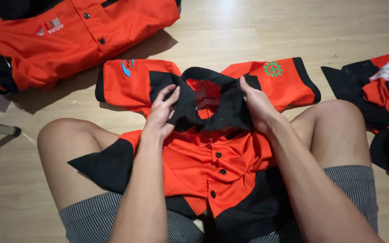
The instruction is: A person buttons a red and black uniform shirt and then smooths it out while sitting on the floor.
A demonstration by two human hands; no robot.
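Here, orange/black shirt (203,162) lies front-up across person's lap, btwn bare knees, on wood floor (230,40); short sleeves spread L & R on far side, buttons down the middle. Left hand (160,112) pinches left side of black collar (203,101), fingers closed on the cloth. Right hand (257,105) pinches right side of collar, thumb on top, fingers tucked under. Collar lifted a bit, inside visible. Left sleeve has blue oval patch (127,67), right sleeve green gear patch (273,69). Far left: pile of orange garments (68,36), touching nothing in hand. Right edge: another orange/black heap (383,103), just beside right knee. Grey striped shorts (352,189) near bottom.
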